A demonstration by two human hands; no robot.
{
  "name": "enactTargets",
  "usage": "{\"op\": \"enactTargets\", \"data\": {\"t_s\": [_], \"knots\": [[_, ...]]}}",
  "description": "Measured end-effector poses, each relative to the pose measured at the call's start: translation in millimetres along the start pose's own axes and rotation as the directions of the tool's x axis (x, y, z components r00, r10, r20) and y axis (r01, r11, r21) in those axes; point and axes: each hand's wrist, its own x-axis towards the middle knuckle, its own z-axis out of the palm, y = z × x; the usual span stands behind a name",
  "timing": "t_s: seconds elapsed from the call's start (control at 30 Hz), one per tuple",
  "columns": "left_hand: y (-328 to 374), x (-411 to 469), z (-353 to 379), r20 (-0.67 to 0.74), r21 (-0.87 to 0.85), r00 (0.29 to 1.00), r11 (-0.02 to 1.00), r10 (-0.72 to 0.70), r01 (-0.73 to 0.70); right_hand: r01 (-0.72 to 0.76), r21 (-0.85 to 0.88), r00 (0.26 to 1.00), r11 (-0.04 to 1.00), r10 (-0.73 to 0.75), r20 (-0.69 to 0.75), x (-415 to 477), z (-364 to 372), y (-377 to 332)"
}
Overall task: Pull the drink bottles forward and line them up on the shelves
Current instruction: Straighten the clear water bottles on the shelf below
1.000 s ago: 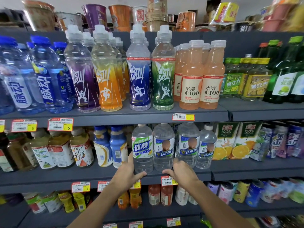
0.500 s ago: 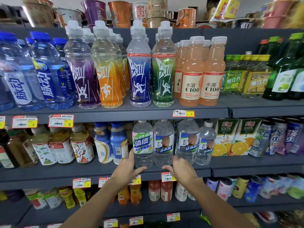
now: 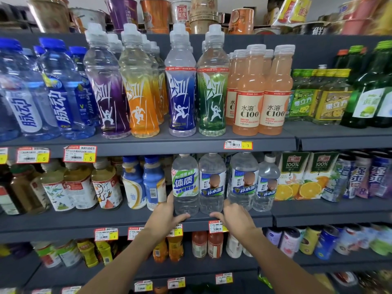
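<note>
On the middle shelf [image 3: 106, 221] two clear bottles stand side by side at the front edge: one with a green and blue label [image 3: 185, 183] and one with a blue label [image 3: 212, 183]. My left hand [image 3: 164, 217] grips the base of the green-labelled bottle, thumb across its front. My right hand [image 3: 235, 219] grips the base of the blue-labelled bottle from the right, thumb under its front. Two more blue-labelled clear bottles [image 3: 244, 181] stand to the right, the rightmost one smaller.
The upper shelf [image 3: 169, 145] carries tall sports drinks and peach C100 bottles [image 3: 263, 92]. Blue-capped white bottles [image 3: 144, 183] and tea bottles stand left of my hands, orange juice cartons [image 3: 297, 177] to the right. Small bottles and cans fill the lower shelf.
Both hands stay on the bases of the two clear bottles. The view has drifted slightly downward and closer; the bottles look hardly moved.
</note>
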Motion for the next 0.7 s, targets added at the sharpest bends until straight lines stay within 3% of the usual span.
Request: {"op": "enactTargets", "data": {"t_s": [0.27, 0.7], "knots": [[4.9, -4.6, 3.1, -0.069, 0.003, 0.997, 1.0, 0.023, -0.023, 0.009, 0.027, 1.0, 1.0, -0.009, 0.009, 0.5, -2.9, 0.1], [14.9, -8.2, -1.7, -0.032, 0.038, 0.999, 0.998, -0.044, 0.045, -0.009, 0.051, 1.0, 0.999, 0.009, 0.01, 0.4, -2.5, -2.2]]}}
